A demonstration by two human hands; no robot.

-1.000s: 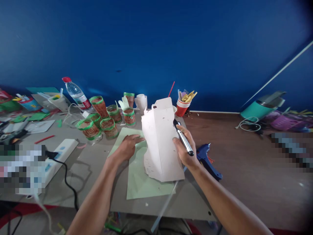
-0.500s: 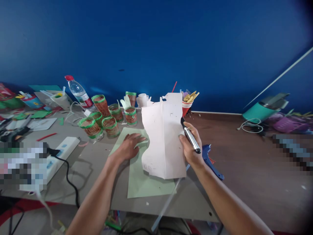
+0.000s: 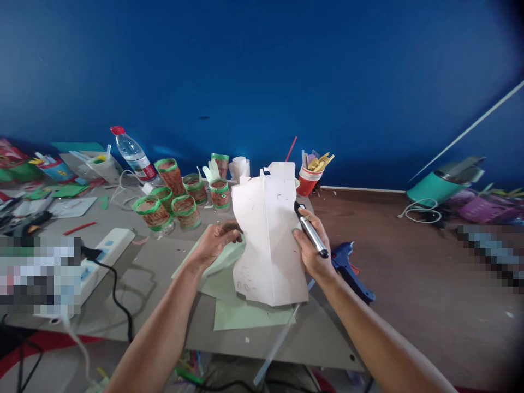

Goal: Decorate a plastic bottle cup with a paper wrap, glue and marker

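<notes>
My right hand (image 3: 311, 240) is closed round a silver-and-black marker (image 3: 313, 234) and also grips the right edge of a creased white card (image 3: 268, 240) with a ragged, cut outline. The card stands raised and hides part of what lies behind it. My left hand (image 3: 219, 243) has its fingers curled in a pinch at the edge of a pale green paper (image 3: 223, 262), which bends up beside the card. Another pale green sheet (image 3: 254, 319) lies flat on the table under the card.
Several brown cups with green rims (image 3: 186, 210) stand back left near a water bottle (image 3: 135, 155). A red cup of sticks (image 3: 309, 180) is behind the card. A blue glue gun (image 3: 352, 273) and a clear strip (image 3: 278, 344) lie near my right arm; a power strip (image 3: 106, 254) lies left.
My left hand has gone from lying flat on the green paper to pinching it, and the sheet has lifted and shifted left. The card and marker have moved slightly left and down.
</notes>
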